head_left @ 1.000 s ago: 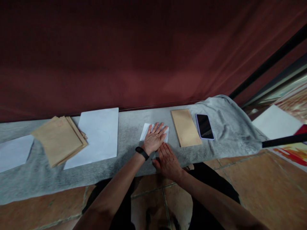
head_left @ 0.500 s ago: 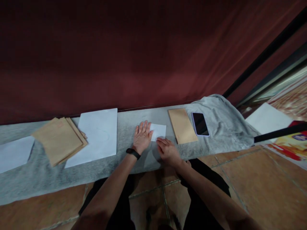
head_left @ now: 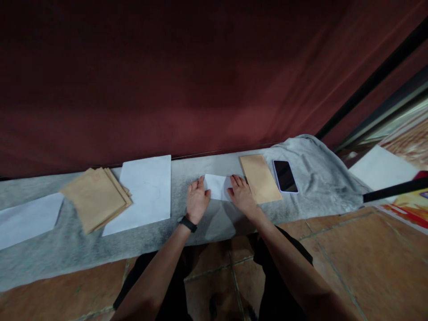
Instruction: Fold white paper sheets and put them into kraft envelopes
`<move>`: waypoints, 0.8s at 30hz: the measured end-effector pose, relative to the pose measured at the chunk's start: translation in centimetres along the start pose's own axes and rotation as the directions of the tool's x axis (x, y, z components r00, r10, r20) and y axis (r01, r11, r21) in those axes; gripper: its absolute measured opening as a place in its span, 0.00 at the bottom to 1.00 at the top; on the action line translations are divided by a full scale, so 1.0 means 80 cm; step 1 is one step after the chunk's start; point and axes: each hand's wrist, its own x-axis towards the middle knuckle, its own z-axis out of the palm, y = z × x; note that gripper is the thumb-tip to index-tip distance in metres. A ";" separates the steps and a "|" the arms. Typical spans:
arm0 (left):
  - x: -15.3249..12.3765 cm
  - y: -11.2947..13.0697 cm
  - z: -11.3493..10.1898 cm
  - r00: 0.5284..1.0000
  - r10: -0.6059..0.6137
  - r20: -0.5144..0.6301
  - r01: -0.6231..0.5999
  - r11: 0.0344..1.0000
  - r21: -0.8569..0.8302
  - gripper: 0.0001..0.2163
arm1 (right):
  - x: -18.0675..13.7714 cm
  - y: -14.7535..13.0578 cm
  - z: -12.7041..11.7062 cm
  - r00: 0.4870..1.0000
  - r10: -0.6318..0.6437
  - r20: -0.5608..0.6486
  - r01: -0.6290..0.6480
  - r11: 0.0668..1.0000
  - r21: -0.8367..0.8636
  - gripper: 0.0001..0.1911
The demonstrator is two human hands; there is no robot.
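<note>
A small folded piece of white paper (head_left: pixel 217 186) lies on the grey cloth in front of me. At its left edge is my left hand (head_left: pixel 197 201), wearing a black wristband, with thumb and fingers apart and stretched out. My right hand (head_left: pixel 242 195) rests over the paper's right end, fingers extended and laid flat. Just right of it lies a single brown envelope (head_left: pixel 262 179), its left edge close to the right fingertips. Whether the left fingertips press on the paper or only touch its edge is hard to see.
A large white sheet (head_left: pixel 150 191) lies left of my hands, partly under a stack of brown envelopes (head_left: pixel 96 196). More white paper (head_left: pixel 30 218) lies far left. A phone (head_left: pixel 285 176) is to the right. A dark red curtain (head_left: pixel 200 89) hangs behind the cloth-covered bench (head_left: pixel 187 236).
My left hand has slid off the paper's top to its left edge. My right hand has moved up and right onto the right end. The view has shifted slightly.
</note>
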 end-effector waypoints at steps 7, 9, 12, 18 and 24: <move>0.018 -0.006 -0.002 0.986 -0.094 0.134 0.105 0.992 -0.076 0.26 | 0.011 0.003 0.007 1.000 0.029 0.003 -0.029 1.000 0.008 0.29; 0.021 -0.008 -0.003 0.986 -0.084 0.147 0.103 0.986 -0.132 0.22 | 0.014 0.004 0.006 0.999 0.043 0.020 -0.043 0.999 0.000 0.28; 0.025 -0.011 -0.003 0.985 -0.093 0.148 0.124 0.968 -0.217 0.13 | 0.018 0.004 0.005 0.997 0.074 0.026 -0.074 0.997 -0.012 0.26; 0.030 -0.017 0.000 0.979 -0.146 0.143 0.202 0.800 -0.565 0.03 | 0.029 0.010 -0.005 0.981 0.146 0.127 -0.162 0.978 0.131 0.18; 0.037 -0.018 -0.002 0.938 -0.265 0.223 0.291 0.250 -0.924 0.09 | 0.032 0.016 -0.019 0.914 0.171 0.367 -0.348 0.795 0.497 0.09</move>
